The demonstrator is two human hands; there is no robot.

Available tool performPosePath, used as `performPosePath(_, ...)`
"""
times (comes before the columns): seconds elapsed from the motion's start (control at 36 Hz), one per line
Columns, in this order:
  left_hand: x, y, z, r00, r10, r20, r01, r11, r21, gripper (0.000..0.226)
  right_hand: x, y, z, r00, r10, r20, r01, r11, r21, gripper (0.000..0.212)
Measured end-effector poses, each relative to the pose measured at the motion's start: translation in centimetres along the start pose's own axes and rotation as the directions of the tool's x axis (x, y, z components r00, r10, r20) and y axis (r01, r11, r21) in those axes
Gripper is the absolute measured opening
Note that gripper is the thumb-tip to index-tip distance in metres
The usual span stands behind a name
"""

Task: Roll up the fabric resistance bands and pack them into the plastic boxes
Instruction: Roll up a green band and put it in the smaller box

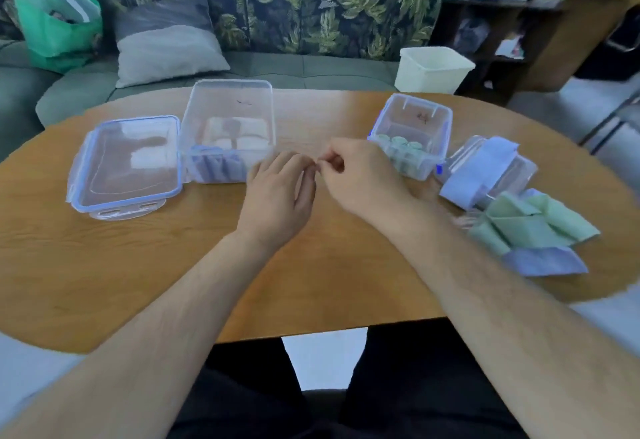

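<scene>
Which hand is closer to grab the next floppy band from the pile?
Probably the right hand. The unrolled bands lie on the right side of the table, much nearer that hand. The left hand is in the middle and would have to reach across the right one.

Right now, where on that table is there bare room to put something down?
Bare table runs along the near edge, left and middle. A smaller patch lies between the large box and small box. Loose bands crowd the right end.
</scene>
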State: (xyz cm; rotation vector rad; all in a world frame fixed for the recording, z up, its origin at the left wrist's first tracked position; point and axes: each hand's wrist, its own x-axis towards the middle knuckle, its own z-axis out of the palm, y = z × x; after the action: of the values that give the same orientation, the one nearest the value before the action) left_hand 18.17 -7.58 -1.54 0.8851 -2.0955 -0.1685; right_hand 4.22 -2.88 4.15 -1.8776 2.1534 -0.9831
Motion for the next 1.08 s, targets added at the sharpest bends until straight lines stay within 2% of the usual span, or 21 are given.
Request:
performPosePath(0.11, -0.1, 5.3, 4.2, 0.986, 0.065, 0.152, -0.039, 0.985, -0.168, 0.025, -4.9, 4.7, -3.1, 0.981, 0.169, -0.096, -0.167, 0.985, 0.032, 0.01)
performPosePath(0.19, -0.1, 9.3, 7.5, 0.963, 0.166, 0.21, -0.091, 0.94, -0.328, 0.022, -8.0, 8.1, -5.3, 0.948, 0.268, -0.171, -0.27, 0.963, 0.014, 0.012)
performPosePath(0.31, -0.3, 14.1, 11.2, 0.934, 0.217, 0.285, -0.078, 0.9, -0.43, 0.015, -11.1, 12.3, -7.4, 0.906, 0.313, -0.286, -0.348, 0.934, -0.081, 0.019)
performPosePath(0.36, -0.6, 15.6, 13.0, 0.914, 0.215, 0.345, -0.044, 0.896, -0.442, 0.019, -12.3, 14.1, -8.1, 0.882, 0.331, -0.334, -0.4, 0.902, -0.163, 0.019)
performPosePath(0.44, -0.8, 17.3, 15.0, 0.879, 0.169, 0.446, 0.017, 0.923, -0.385, 0.038, -13.8, 16.0, -9.0, 0.831, 0.371, -0.415, -0.487, 0.846, -0.218, 0.027)
performPosePath(0.58, 0.3, 19.4, 16.3, 0.878, 0.142, 0.456, 0.071, 0.906, -0.418, 0.044, -14.2, 17.9, -9.9, 0.76, 0.452, -0.467, -0.552, 0.829, -0.096, 0.061)
performPosePath(0.64, 1.3, 20.0, 16.4, 0.866, 0.117, 0.487, 0.125, 0.891, -0.436, 0.053, -13.9, 18.2, -10.5, 0.737, 0.495, -0.461, -0.557, 0.831, 0.001, 0.071)
performPosePath(0.69, 2.2, 20.4, 16.6, 0.847, 0.102, 0.521, 0.163, 0.884, -0.438, 0.06, -13.3, 18.3, -11.0, 0.73, 0.542, -0.416, -0.565, 0.821, 0.077, 0.072)
performPosePath(0.78, 3.2, 20.9, 17.0, 0.844, 0.151, 0.514, 0.095, 0.903, -0.42, 0.047, -12.8, 18.9, -11.4, 0.748, 0.545, -0.379, -0.581, 0.814, 0.024, 0.045)
performPosePath(0.86, 3.7, 21.0, 17.2, 0.862, 0.148, 0.484, 0.08, 0.904, -0.421, 0.03, -12.5, 19.3, -11.2, 0.781, 0.466, -0.415, -0.531, 0.846, -0.049, 0.02)
performPosePath(0.97, 4.3, 20.6, 16.9, 0.907, 0.094, 0.411, 0.123, 0.873, -0.472, 0.014, -12.3, 19.1, -11.3, 0.817, 0.326, -0.476, -0.368, 0.93, 0.005, 0.017)
performPosePath(1.08, 5.1, 20.2, 15.0, 0.947, 0.109, 0.301, 0.073, 0.841, -0.536, 0.008, -11.4, 17.8, -12.1, 0.838, 0.226, -0.496, -0.252, 0.968, 0.015, 0.02)
